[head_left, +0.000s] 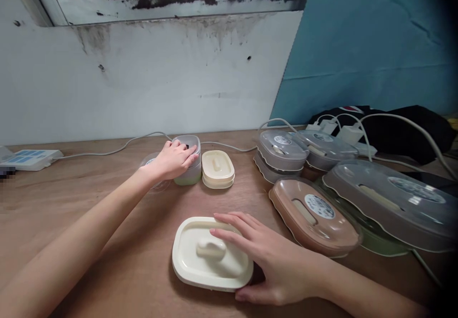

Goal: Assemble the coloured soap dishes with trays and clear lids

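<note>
My left hand (pixel 176 159) reaches to the back of the table, its fingers bent over the top of a grey plastic container (pixel 193 140). Pale green shows at the base (pixel 188 179) below it; whether this is a separate piece I cannot tell. Under my left wrist lies a clear lid (pixel 159 185), partly hidden. Closer to me, my right hand (pixel 263 256) grips the right end of a cream lid (pixel 189 249) with a raised handle, fingers over the far edge and thumb at the near edge. Two smaller cream lids (pixel 218 165) sit stacked beside the grey container.
Lidded lunch boxes, grey (pixel 282 148), brown (pixel 315 215) and a large grey one (pixel 390 199), crowd the right side. A power strip (pixel 34 159) lies far left, its cable (pixel 110 152) running along the wall. White plugs (pixel 348 133) and a black cloth bag (pixel 411 127) are at back right.
</note>
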`<action>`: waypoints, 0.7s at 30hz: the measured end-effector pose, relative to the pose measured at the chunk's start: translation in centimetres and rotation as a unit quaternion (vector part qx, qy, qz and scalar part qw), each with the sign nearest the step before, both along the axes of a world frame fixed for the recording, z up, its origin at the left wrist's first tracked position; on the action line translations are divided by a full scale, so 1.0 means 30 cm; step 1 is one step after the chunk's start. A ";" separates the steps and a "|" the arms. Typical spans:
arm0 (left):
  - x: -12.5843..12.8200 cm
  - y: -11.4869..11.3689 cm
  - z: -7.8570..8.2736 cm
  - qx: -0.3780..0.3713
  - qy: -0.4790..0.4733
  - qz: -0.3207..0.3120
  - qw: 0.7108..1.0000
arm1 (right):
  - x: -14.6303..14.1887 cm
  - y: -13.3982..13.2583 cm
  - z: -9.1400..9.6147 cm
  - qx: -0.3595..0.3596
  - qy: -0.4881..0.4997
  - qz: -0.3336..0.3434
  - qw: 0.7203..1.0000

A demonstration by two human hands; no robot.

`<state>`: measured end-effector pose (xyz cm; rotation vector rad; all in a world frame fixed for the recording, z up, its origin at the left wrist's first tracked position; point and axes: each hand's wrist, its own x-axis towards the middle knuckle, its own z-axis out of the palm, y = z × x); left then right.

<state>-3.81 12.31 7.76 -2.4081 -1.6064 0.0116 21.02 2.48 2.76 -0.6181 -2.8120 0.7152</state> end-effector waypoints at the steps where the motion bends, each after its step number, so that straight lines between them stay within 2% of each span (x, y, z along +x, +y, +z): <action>1: 0.001 -0.002 0.001 -0.002 0.000 0.000 1.000 | 0.001 0.001 -0.001 0.001 0.001 0.001 1.000; 8: 0.000 -0.013 -0.017 -0.013 -0.006 0.007 1.000 | -0.002 -0.002 -0.012 -0.005 0.019 -0.007 1.000; 11: -0.003 -0.012 -0.033 -0.010 -0.008 0.003 1.000 | -0.003 -0.012 -0.009 0.005 0.047 -0.032 0.998; 14: -0.004 -0.008 -0.042 -0.006 -0.014 -0.001 1.000 | 0.000 -0.003 0.010 0.056 0.091 -0.129 0.986; 17: -0.006 -0.008 -0.043 -0.004 -0.022 0.001 1.000 | -0.010 0.052 0.052 0.130 0.102 -0.280 0.946; 19: -0.009 -0.012 -0.042 -0.006 -0.029 0.003 1.000 | -0.035 0.111 0.084 0.158 0.058 -0.359 0.918; 21: -0.012 -0.018 -0.043 -0.010 -0.035 0.005 0.999 | -0.078 0.174 0.108 0.166 -0.034 -0.403 0.899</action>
